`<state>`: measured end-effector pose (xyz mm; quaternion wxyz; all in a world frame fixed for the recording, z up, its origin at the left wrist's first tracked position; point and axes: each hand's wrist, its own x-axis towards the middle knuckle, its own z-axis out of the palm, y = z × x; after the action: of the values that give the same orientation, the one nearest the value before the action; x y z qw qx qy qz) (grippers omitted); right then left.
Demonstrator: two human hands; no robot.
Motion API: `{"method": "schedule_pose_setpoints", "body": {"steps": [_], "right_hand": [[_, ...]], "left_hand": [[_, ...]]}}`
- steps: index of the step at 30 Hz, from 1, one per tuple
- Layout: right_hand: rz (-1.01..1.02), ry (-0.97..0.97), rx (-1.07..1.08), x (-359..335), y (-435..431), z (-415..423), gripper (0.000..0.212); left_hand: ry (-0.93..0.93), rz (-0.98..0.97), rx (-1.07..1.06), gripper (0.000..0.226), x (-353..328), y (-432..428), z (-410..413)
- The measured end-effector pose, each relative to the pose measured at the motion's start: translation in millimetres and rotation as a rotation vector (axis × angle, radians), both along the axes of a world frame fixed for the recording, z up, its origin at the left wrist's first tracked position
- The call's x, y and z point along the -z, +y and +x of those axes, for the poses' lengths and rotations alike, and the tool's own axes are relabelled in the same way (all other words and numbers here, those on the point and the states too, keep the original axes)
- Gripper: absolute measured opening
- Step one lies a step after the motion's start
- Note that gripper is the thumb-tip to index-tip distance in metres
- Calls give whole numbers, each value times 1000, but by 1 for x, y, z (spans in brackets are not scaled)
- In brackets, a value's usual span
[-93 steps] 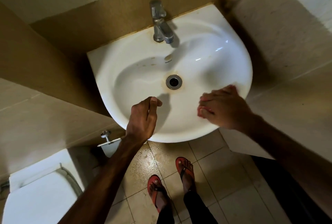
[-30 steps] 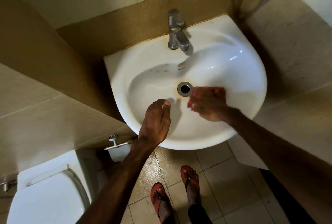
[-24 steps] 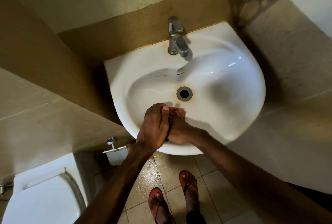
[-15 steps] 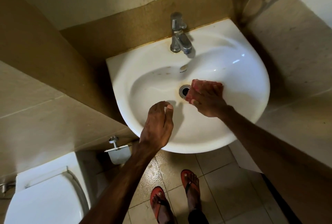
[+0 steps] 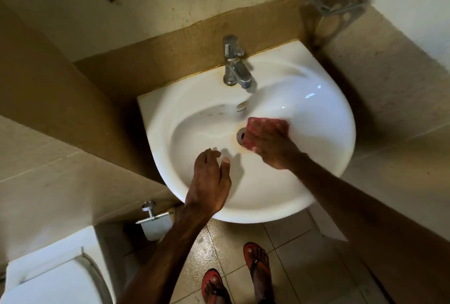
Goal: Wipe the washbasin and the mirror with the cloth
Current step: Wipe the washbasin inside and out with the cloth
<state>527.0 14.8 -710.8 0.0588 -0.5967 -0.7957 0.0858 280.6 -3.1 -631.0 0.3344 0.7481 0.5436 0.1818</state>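
While cloth is pressed onto basin beside drain by flat-fingered right hand, left hand is held slack, empty.

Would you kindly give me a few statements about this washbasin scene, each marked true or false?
1. The right hand presses the cloth inside the washbasin, beside the drain. True.
2. The left hand holds a second cloth. False: it holds nothing, its fingers loosely curled over the washbasin's near side.
3. The tap stands on the rim nearest the person. False: it stands on the far rim.
4. The person wears red sandals. True.
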Motion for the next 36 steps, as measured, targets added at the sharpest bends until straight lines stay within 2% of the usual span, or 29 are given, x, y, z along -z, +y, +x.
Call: {"method": "schedule_pose_setpoints", "body": {"steps": [3,4,5,6,8,10,12,14,16,20,23,26,29,31,34,36], "right_hand": [[-48,-115,309,-7,1,-3,43],[-36,-101,344,-6,4,-20,45],[-39,12,333,-3,7,-40,44],[-127,131,301,-1,7,-62,46],[-265,274,249,-11,7,-97,53],[-324,424,287,-11,5,-108,57],[-277,378,161,-7,5,-100,67],[-172,220,6,11,9,-66,63],[-158,68,30,15,9,-25,63],[-162,12,193,-8,-5,7,56],[-146,59,295,-12,-5,-19,53],[-293,250,227,-8,-8,-60,65],[-383,487,148,-17,-10,-105,49],[-321,552,166,-15,-11,-117,37],[-145,448,32,-2,-3,-98,52],[-77,235,-5,-1,4,-80,53]], "left_hand": [[10,-44,33,34,-1,-2,4],[5,-37,42,36,-1,-2,4],[4,-31,44,38,-2,-3,5],[11,-27,48,43,-2,-2,5],[38,-22,54,53,-1,4,6],[53,-5,45,53,6,13,7],[101,-26,51,56,13,18,7],[190,-31,101,62,21,18,7],[280,-24,147,68,24,15,6],[278,-13,151,67,24,13,6],[269,-1,121,56,17,9,10],[213,27,78,50,11,9,11],[174,51,27,58,8,12,10],[176,69,-8,64,8,13,10],[156,101,-21,52,10,12,12],[179,108,-23,46,12,11,12]]}}
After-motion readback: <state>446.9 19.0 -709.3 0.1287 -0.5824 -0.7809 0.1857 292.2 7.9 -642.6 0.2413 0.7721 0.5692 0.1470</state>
